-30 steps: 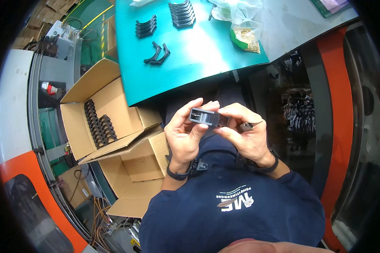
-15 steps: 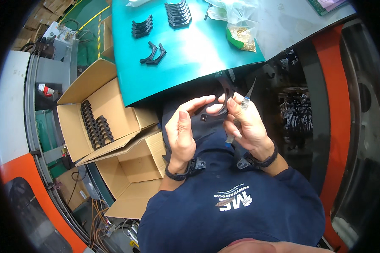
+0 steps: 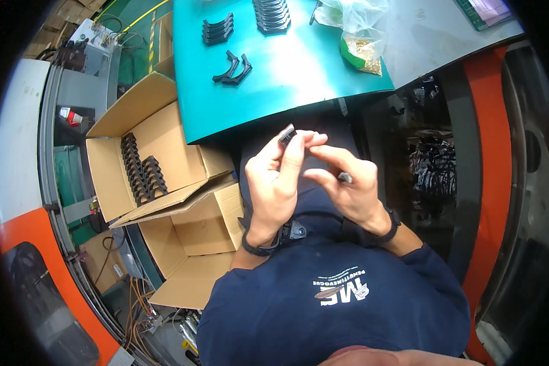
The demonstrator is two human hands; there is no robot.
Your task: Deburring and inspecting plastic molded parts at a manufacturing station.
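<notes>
L hand [image 3: 274, 183] pinches the black part [image 3: 288, 135] in front of the green table [image 3: 299, 73], R hand [image 3: 358, 189] curls round a small grey item [image 3: 345, 177], and the part prob. is light, stiff, bit slippery, so best hold is by its sides.

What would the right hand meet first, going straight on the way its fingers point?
Most likely the left hand, which holds a dark part; the right hand points that way, though depth is unclear.
</notes>
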